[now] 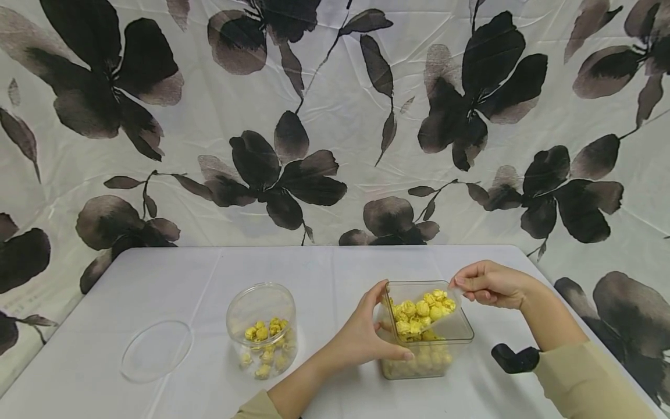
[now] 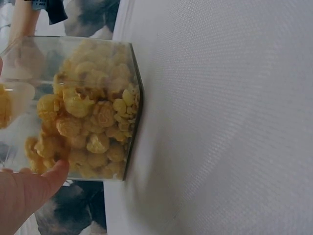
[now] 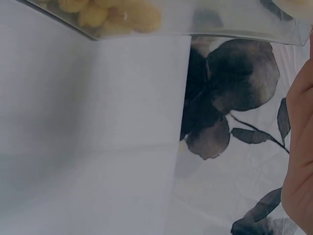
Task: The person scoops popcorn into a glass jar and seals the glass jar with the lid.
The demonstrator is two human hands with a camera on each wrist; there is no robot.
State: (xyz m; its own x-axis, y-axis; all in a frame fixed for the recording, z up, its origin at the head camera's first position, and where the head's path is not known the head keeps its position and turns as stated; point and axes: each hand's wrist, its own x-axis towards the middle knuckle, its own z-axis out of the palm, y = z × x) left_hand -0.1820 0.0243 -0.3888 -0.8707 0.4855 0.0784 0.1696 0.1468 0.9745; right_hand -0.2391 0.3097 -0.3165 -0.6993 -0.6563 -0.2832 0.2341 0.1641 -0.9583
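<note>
A clear square container of yellow popcorn stands at the right of the table. My left hand grips its left side, the thumb along the near wall and the fingers at the far left. Over the container's right rim, my right hand pinches a translucent whitish scoop. The scoop reaches down into the container, among the popcorn. Popcorn also shows beside the scoop's pale edge in the left wrist view. Only the edge of my right hand appears in the right wrist view.
Left of my left forearm stands a round clear jar, partly filled with popcorn. Farther left, a clear round lid lies on the white table. A floral cloth hangs behind the table.
</note>
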